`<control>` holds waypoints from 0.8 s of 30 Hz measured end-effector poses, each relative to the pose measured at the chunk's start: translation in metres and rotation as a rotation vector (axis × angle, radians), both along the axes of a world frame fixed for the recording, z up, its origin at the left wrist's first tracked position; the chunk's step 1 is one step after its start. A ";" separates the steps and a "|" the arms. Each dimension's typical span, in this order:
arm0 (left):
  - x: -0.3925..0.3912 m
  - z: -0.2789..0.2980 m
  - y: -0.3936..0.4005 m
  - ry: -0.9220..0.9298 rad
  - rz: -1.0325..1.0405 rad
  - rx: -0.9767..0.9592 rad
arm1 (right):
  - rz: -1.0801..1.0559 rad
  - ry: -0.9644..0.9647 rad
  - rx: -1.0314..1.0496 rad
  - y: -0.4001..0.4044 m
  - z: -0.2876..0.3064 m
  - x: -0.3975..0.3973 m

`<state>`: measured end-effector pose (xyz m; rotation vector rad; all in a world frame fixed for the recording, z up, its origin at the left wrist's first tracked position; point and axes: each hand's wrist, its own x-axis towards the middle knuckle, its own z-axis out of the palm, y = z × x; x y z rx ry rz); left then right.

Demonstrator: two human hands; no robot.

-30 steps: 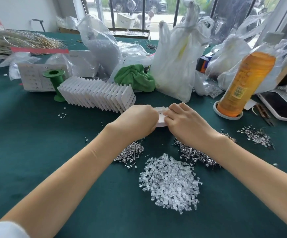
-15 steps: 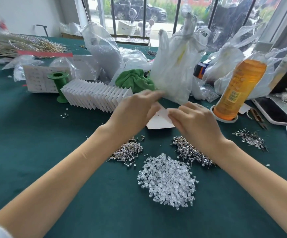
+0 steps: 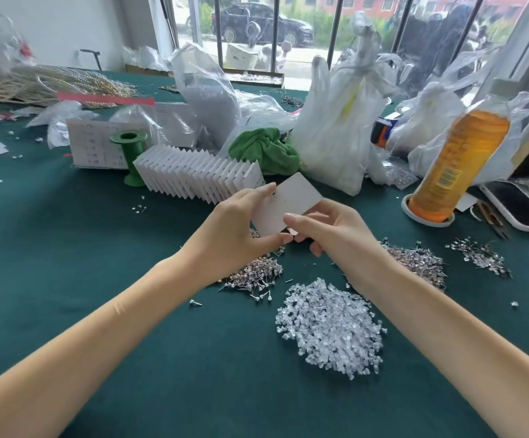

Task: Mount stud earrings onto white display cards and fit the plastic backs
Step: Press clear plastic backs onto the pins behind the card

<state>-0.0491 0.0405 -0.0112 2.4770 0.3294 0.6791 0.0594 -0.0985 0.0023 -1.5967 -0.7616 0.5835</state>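
A white display card [image 3: 291,200] is held tilted above the green table. My left hand [image 3: 241,226] pinches the card's left edge between thumb and fingers. My right hand [image 3: 329,229] grips the card's lower right part, its fingers curled behind it. Below the hands lie a heap of clear plastic backs [image 3: 332,327] and piles of stud earrings [image 3: 256,273], [image 3: 421,263], [image 3: 481,256]. A fanned row of white cards [image 3: 200,175] stands behind the hands.
An orange bottle [image 3: 456,165] stands on a lid at the right, with a phone [image 3: 519,207] and small snips [image 3: 490,219] beside it. Plastic bags [image 3: 339,121], a green cloth [image 3: 266,150] and a green spool [image 3: 130,153] crowd the back of the table.
Both hands have lifted the card off the table and turned it up, its flat face now in view. The left hand's grip has moved to the card's left edge.
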 end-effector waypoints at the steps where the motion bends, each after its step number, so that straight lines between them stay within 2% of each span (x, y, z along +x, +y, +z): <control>1: -0.004 -0.002 0.005 0.013 0.014 0.005 | 0.008 -0.088 -0.008 0.000 -0.004 0.000; 3: -0.011 -0.003 0.017 0.021 0.052 0.022 | 0.047 -0.344 -0.103 -0.003 -0.012 0.000; 6: -0.017 -0.003 0.029 0.023 0.094 0.069 | 0.155 -0.722 -0.360 -0.007 -0.023 -0.002; 8: -0.017 -0.005 0.031 0.023 0.097 0.090 | 0.239 -0.878 -0.472 -0.005 -0.029 -0.007; 10: -0.017 -0.007 0.030 0.017 0.086 0.092 | 0.252 -0.978 -0.477 0.000 -0.033 -0.015; 18: -0.020 -0.008 0.024 0.066 -0.035 0.042 | 0.245 -0.932 -0.285 0.003 -0.031 -0.021; 24: -0.020 -0.008 0.020 0.080 -0.045 0.047 | 0.228 -0.873 -0.279 -0.005 -0.026 -0.018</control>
